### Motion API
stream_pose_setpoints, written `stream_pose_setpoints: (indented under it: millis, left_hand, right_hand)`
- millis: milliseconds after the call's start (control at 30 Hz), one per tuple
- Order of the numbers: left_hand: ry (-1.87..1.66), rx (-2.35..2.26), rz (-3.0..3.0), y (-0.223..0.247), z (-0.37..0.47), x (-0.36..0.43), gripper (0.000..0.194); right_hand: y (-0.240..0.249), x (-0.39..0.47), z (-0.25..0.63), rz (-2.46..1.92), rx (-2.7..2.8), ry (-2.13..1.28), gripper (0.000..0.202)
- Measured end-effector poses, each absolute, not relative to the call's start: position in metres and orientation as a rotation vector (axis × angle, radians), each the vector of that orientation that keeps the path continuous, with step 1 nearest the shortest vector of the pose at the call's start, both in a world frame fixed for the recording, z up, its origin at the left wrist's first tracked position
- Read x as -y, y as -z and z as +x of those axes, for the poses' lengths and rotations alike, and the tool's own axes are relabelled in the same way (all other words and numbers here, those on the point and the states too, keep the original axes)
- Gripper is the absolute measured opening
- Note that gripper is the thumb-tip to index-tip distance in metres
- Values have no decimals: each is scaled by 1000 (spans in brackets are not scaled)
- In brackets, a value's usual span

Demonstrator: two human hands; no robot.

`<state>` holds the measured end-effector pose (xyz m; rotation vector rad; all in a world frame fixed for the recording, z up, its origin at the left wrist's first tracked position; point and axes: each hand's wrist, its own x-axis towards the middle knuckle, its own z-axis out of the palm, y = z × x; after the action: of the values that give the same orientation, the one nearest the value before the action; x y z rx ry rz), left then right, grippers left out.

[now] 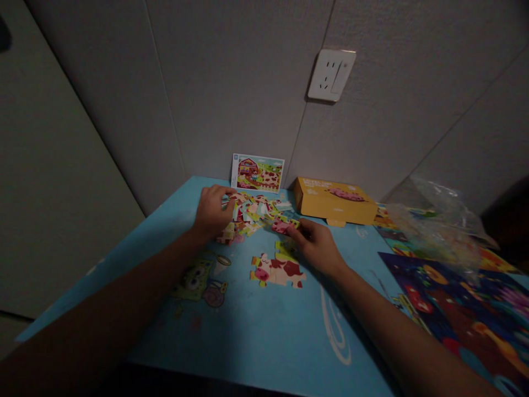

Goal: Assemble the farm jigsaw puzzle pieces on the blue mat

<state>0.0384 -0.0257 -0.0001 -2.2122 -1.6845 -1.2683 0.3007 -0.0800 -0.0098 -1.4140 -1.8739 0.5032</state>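
Pink puzzle section held above table, right hand gripping

The pink puzzle section [281, 225], edged with yellow-green, is located just beyond the joined cow section and at the near right side of the loose pile. The right hand [318, 245] has hold of its right end, thumb and fingers closed together on it. Whether the section's far edge touches the pile cannot be determined.

The left hand [212, 210] is at the left side of the loose pile [253, 209], thumb and forefinger parted, reaching among the pieces. Whether its fingertips have hold of any piece cannot be told from this view.

The cow section [281, 271], several pieces interlocked, lies flat nearer the wearer, with yellow-green pieces at its upper right. It shows a brown-and-white cow with a pink muzzle.

Behind the pile, a picture card [259, 173] showing a farm scene leans upright against the wall [231, 94]. To its right sits a yellow box [336, 204], a small flap projecting at its front. Farther right, a clear plastic bag [438, 226] lies crumpled over colourful sheets, beside a dark blue picture sheet [450, 309]. All rest on a light blue table [264, 342] printed with cartoon figures. A white socket plate [332, 75] is fixed above.
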Motion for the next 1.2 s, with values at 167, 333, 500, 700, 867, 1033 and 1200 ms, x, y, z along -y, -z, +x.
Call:
stream_pose_setpoints:
  millis: [167,333,500,700,867,1033,1200]
  left_hand:
    - [768,2204,-2133,2,29,19,58]
    - [575,2224,-2201,5,36,23,63]
    - [565,2242,-2183,10,32,20,60]
    - [794,2200,-2164,3,31,18,46]
    - [1408,1789,-2408,-4,45,33,31]
    - [1520,1294,-2890,0,75,60,17]
    - [1495,1180,-2886,1,82,61,19]
  right_hand:
    - [13,69,310,-1522,1661,-479,38]
    - [17,56,323,-1549,1548,-594,28]
    - [22,54,321,-1452,1639,-736,53]
    - [19,59,316,-1502,1854,-459,60]
    - [3,72,304,-1404,1842,-477,45]
    - [-4,91,286,-1217,2028,-759,32]
    - [3,88,288,-1288,1994,-696,33]
